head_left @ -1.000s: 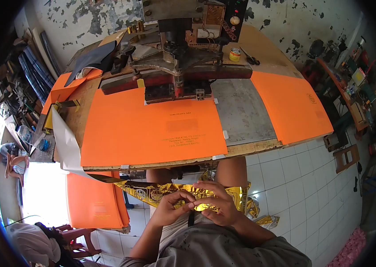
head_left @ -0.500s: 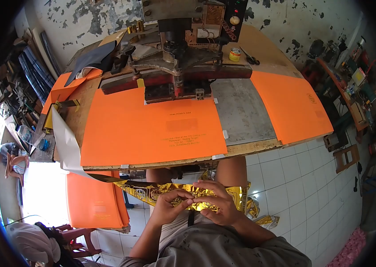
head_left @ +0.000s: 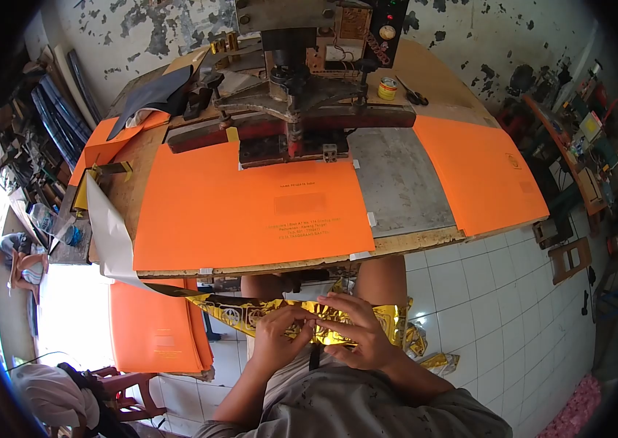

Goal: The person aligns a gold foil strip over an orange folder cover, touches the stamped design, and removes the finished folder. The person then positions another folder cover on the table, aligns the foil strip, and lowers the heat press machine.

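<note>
My left hand (head_left: 280,339) is over my lap, its thumb and fingers drawn together near the fingertips of the other hand; anything between them is too small to make out. My right hand (head_left: 359,332) has its fingers spread, one fingertip meeting the left hand's fingers. Both hands are in front of a strip of gold foil (head_left: 232,312) that hangs across my lap, joined at the left to a pale sheet (head_left: 113,241) over the table edge. Above, an orange printed sheet (head_left: 214,212) lies under the black press (head_left: 291,102).
An orange stack (head_left: 481,175) lies right of a grey metal plate (head_left: 400,182). Behind are a yellow tin (head_left: 387,88) and scissors (head_left: 413,92). More orange sheets (head_left: 150,328) sit below the table at left. At the far left are a person (head_left: 13,252) and a red stool (head_left: 130,394).
My left hand's fingers have shifted slightly, with its thumb lower and closer to the palm. My right hand has barely moved. The foil and the sheets lie as before.
</note>
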The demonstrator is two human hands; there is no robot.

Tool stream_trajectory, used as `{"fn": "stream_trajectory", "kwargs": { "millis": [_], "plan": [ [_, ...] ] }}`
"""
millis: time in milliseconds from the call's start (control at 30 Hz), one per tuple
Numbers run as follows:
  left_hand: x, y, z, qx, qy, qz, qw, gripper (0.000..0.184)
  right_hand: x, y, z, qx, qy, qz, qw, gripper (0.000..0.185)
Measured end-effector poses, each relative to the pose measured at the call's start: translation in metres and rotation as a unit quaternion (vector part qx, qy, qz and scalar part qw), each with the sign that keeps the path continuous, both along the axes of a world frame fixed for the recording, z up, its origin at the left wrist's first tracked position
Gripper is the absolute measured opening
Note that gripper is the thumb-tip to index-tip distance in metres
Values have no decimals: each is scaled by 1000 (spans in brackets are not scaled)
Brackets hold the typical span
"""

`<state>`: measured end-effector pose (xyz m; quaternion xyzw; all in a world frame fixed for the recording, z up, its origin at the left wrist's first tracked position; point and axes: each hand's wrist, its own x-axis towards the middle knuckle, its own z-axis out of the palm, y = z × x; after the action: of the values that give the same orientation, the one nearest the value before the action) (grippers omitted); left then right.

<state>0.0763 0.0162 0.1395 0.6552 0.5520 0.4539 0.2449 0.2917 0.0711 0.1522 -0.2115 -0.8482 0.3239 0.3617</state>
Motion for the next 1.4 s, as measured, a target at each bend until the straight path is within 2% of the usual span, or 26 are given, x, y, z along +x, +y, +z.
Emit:
{"fn": "stream_trajectory", "kwargs": {
  "millis": [167, 467, 767, 967, 1267, 1333, 1400],
  "plan": [
    [1, -1, -3, 7, 60, 39, 997, 12, -3, -3, 4, 51, -59, -26, 997, 46],
    [3, 0, -5, 9, 84, 21, 996, 14, -3, -5, 6, 61, -80, -29, 995, 42],
    [5, 3, -3, 36, 53, 16, 998, 16, -1, 2, 6, 21, -15, -16, 1000, 35],
    [3, 4, -6, 26, -29, -13, 999, 11, -2, 5, 3, 6, 26, -11, 1000, 32],
    [4, 4, 0, 27, 12, -39, 999, 14, -2, 6, 1, -4, 41, -10, 999, 30],
    [3, 1, -2, -19, -27, -65, 997, 15, -2, 6, -3, -1, 42, -12, 999, 34],
    [3, -2, -5, -72, -79, -83, 991, 16, 0, 6, -1, -5, 48, -6, 999, 31]
  ]
}}
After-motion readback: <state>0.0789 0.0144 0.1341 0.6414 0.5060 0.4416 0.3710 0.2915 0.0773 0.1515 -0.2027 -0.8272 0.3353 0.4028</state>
